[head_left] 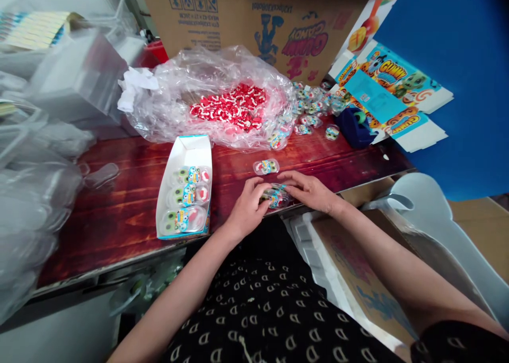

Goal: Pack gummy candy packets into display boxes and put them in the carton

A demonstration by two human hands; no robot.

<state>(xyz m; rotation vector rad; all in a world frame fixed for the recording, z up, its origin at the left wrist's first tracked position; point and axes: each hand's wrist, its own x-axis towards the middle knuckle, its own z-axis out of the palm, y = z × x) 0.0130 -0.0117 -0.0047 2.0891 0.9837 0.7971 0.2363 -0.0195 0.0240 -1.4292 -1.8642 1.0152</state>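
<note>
At the table's front edge, my left hand and my right hand are closed around several small clear candy packs from either side. The packs carry blue printed labels, and my fingers hide part of them. Just beyond my hands lies a single candy pack, apart from them. Left of my left hand stands an open white display box with a blue rim, and similar packs with green and red sweets are lined up inside it.
A clear plastic bag of red and white candies lies behind. More packs are piled beside it. A large carton stands at the back. Flattened printed boxes lean at right. Clear containers are stacked at left.
</note>
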